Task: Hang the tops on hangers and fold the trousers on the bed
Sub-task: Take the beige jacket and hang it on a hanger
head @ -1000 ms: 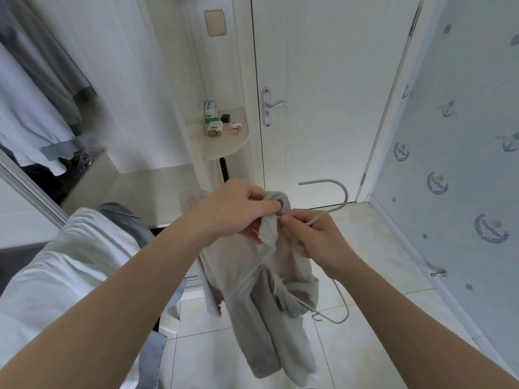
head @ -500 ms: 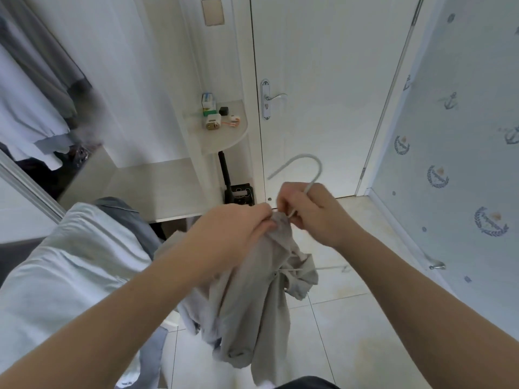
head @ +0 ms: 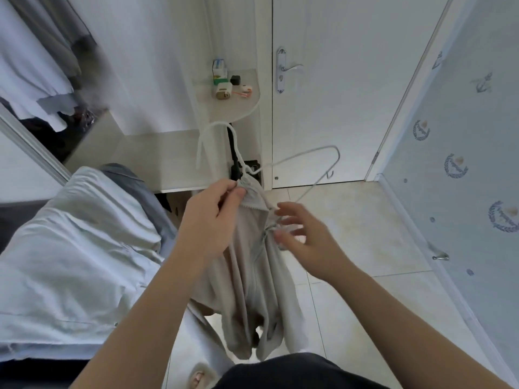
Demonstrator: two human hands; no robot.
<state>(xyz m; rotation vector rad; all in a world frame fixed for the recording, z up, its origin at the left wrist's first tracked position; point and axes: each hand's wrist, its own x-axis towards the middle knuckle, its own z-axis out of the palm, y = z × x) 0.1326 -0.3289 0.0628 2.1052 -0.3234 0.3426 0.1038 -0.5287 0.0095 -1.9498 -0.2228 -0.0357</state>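
Note:
A beige top (head: 250, 279) hangs down in front of me over the floor. My left hand (head: 210, 217) pinches its neck edge, right where the white wire hanger (head: 303, 155) enters the fabric. The hanger's hook (head: 207, 136) sticks up above that hand and its right arm juts out bare to the right. My right hand (head: 303, 237) hovers beside the top's front with fingers spread, touching the fabric near the zip and holding nothing.
The bed (head: 70, 262) with pale blue bedding lies at left, a grey garment (head: 132, 178) at its far end. Clothes (head: 33, 66) hang in the open wardrobe at upper left. A corner shelf (head: 238, 108) and closed door (head: 337, 80) stand ahead.
My right hand has let go of the hanger's neck and dropped lower, fingers now spread. The hanger has turned, so its hook points up left and one arm sticks out right.

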